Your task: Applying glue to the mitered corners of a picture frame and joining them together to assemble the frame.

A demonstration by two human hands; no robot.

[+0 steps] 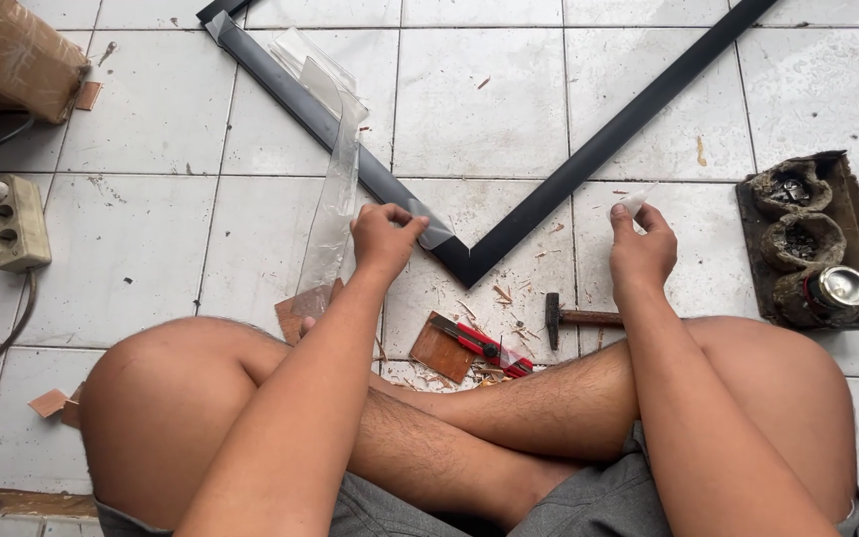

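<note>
Crossed legs (429, 438) below; left hand (385, 239) pinches clear film (335, 214), right hand (640, 249) pinches a scrap (634, 202).

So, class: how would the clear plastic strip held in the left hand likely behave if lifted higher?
The clear plastic strip already sags and twists below the left hand, so it is probably floppy. It looks thin and see-through, so likely very light. Its glossy surface suggests it may slip between fingers.

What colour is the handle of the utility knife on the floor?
Red, with black parts; the utility knife shows best in the head view.
</note>
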